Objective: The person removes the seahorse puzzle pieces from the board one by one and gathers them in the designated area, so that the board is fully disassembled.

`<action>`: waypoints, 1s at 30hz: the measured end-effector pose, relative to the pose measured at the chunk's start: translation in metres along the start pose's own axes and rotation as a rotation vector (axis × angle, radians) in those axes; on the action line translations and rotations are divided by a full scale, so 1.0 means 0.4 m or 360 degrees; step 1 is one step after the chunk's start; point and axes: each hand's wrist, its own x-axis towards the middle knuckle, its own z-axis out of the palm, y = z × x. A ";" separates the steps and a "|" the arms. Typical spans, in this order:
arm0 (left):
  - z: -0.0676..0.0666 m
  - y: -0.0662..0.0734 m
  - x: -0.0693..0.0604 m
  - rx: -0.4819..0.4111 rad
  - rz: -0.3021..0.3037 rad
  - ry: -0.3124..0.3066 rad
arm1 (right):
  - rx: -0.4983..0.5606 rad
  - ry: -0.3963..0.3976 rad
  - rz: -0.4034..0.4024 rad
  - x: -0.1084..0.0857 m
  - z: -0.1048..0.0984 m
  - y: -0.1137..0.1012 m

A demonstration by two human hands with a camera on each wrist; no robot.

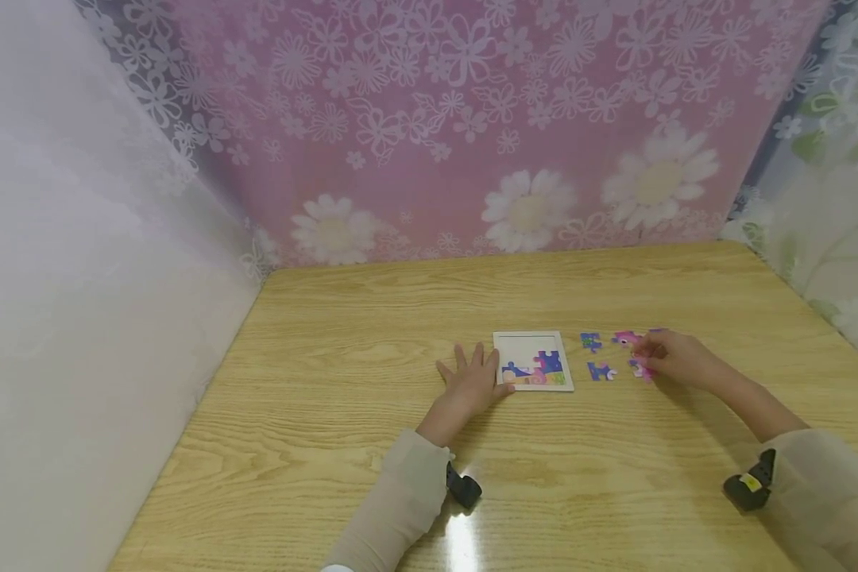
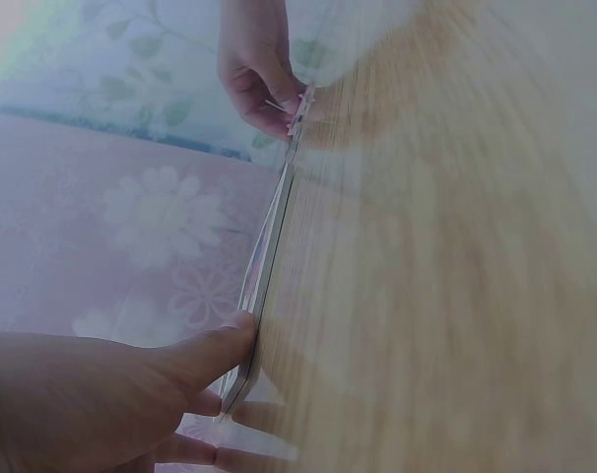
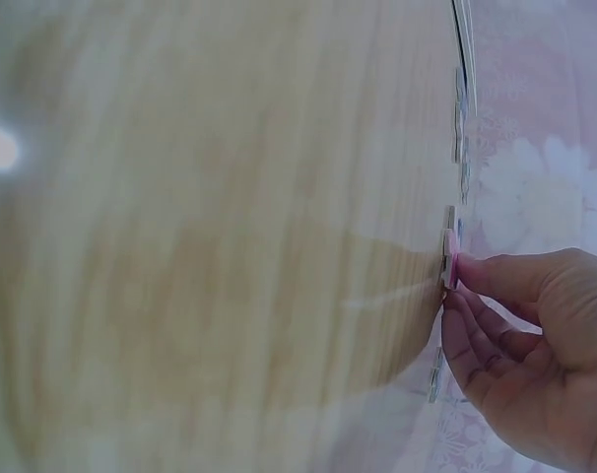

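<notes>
A white square puzzle frame (image 1: 532,388) lies on the table with several joined pieces (image 1: 549,365) along its bottom and right. The left hand (image 1: 469,387) rests spread at the frame's left edge, thumb at the lower corner; in the left wrist view that hand (image 2: 101,399) touches the frame's edge (image 2: 269,256). To the right of the frame, the right hand (image 1: 675,359) pinches a pink puzzle piece (image 1: 641,369). The right wrist view shows the right hand (image 3: 535,345) with thumb and fingertips on the pink piece (image 3: 450,260), close to the tabletop.
Loose pieces lie between the frame and the right hand: a blue one (image 1: 590,342), a blue and pink one (image 1: 600,371) and a pink one (image 1: 625,338). Another piece (image 1: 658,330) shows partly behind the right hand. A flowered pink curtain (image 1: 429,143) stands behind the wooden table (image 1: 314,357).
</notes>
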 end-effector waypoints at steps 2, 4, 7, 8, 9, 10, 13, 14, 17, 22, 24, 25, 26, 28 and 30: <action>0.000 -0.001 -0.001 0.0002 0.0002 0.0002 | -0.0004 -0.0007 -0.0007 0.002 -0.001 -0.003; -0.001 -0.002 -0.002 0.0002 0.0003 0.0006 | -0.0003 -0.0022 -0.0005 0.003 -0.001 -0.004; -0.002 -0.002 -0.003 -0.0006 -0.0001 0.0010 | -0.0002 -0.0046 0.0005 0.004 -0.001 -0.004; -0.002 -0.001 -0.003 -0.0007 -0.0001 0.0009 | -0.0006 -0.0051 0.0014 0.005 0.000 -0.003; -0.002 -0.001 -0.003 -0.0007 -0.0001 0.0006 | -0.0008 -0.0055 0.0020 0.006 0.000 -0.003; -0.002 -0.001 -0.003 -0.0008 -0.0001 0.0003 | -0.0010 -0.0059 0.0026 0.006 0.001 -0.003; -0.002 0.000 -0.003 -0.0007 0.0000 0.0000 | -0.0004 -0.0064 0.0051 0.008 0.002 -0.004; -0.002 0.000 -0.003 -0.0007 0.0001 0.0000 | 0.0002 -0.0066 0.0053 0.008 0.002 -0.005; -0.004 -0.001 -0.005 -0.0007 0.0004 0.0003 | 0.0019 -0.0073 0.0063 0.009 0.001 -0.008; -0.007 -0.002 -0.006 -0.0019 0.0011 0.0015 | 0.0029 -0.0082 0.0086 0.009 -0.003 -0.014; -0.008 -0.003 -0.006 -0.0023 0.0015 0.0021 | 0.0029 -0.0085 0.0085 0.009 -0.004 -0.017; -0.008 -0.002 -0.006 -0.0021 0.0016 0.0021 | 0.0025 -0.0083 0.0083 0.009 -0.004 -0.018; -0.008 -0.003 -0.006 -0.0019 0.0018 0.0018 | 0.0027 -0.0083 0.0073 0.008 -0.004 -0.018; -0.006 -0.002 -0.006 -0.0023 0.0019 0.0013 | 0.0031 -0.0086 0.0054 0.007 -0.004 -0.018; -0.004 -0.001 -0.006 -0.0032 0.0017 0.0008 | 0.0042 -0.0095 0.0048 0.005 -0.003 -0.018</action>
